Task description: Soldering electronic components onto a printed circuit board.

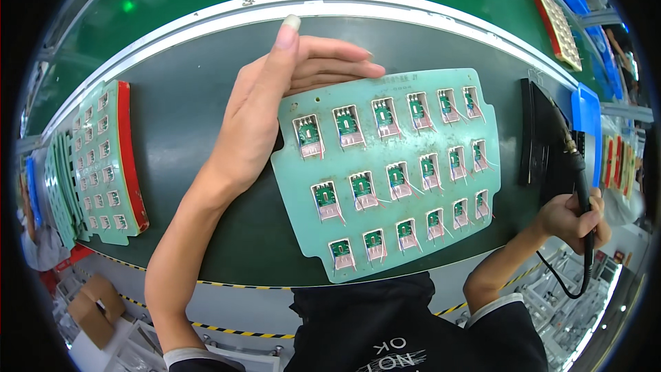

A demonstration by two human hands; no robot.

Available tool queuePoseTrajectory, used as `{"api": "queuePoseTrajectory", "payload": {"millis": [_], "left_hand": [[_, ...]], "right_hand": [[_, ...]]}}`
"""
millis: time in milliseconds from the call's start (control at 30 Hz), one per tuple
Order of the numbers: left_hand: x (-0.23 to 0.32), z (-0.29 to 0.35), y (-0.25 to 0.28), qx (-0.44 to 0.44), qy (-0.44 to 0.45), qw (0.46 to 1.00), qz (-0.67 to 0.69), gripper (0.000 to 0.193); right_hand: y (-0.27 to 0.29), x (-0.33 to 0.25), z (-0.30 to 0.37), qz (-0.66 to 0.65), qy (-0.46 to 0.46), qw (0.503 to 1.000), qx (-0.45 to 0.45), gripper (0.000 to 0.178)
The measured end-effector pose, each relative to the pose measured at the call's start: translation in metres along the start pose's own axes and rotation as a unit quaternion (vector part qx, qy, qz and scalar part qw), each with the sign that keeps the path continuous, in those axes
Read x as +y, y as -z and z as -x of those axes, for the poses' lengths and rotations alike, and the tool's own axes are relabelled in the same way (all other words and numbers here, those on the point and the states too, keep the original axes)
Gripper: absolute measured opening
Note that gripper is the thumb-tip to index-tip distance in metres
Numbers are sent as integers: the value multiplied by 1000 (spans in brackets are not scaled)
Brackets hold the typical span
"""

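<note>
At ten o'clock, the left hand [260, 96], fingers together, thumb raised, meets a faintly lettered, notched green plate [372, 152]; at three, the right hand [570, 220] wraps a soldering iron [580, 173].

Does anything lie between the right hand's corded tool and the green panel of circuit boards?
Yes: in this view, a black object lies between the metal section of the corded tool, held in the right hand, and the green panel; its height is unclear.
</note>
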State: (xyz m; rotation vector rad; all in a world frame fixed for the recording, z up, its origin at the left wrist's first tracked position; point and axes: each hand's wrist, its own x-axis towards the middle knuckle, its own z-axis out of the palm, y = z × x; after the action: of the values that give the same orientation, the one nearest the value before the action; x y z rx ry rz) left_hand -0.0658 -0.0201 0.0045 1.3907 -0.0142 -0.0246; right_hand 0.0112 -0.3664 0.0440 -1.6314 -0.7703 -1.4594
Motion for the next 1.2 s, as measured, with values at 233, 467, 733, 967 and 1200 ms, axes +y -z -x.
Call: {"api": "queuePoseTrajectory", "payload": {"millis": [233, 467, 733, 967, 1200], "left_hand": [[26, 22, 4, 126, -34, 975, -179, 38], [47, 112, -24, 248, 183, 950, -52, 41], [54, 91, -52, 171, 284, 937, 111, 48], [62, 75, -61, 185, 330, 923, 77, 45], [37, 84, -70, 219, 275, 936, 36, 43]], "right_hand": [[0, -1, 5, -24, -31, 999, 9, 20], [11, 7, 7, -79, -20, 996, -21, 19], [17, 8, -3, -114, -31, 990, -83, 21], [12, 3, -6, -108, -44, 988, -97, 30], [35, 1, -8, -68, -25, 990, -119, 20]]}}
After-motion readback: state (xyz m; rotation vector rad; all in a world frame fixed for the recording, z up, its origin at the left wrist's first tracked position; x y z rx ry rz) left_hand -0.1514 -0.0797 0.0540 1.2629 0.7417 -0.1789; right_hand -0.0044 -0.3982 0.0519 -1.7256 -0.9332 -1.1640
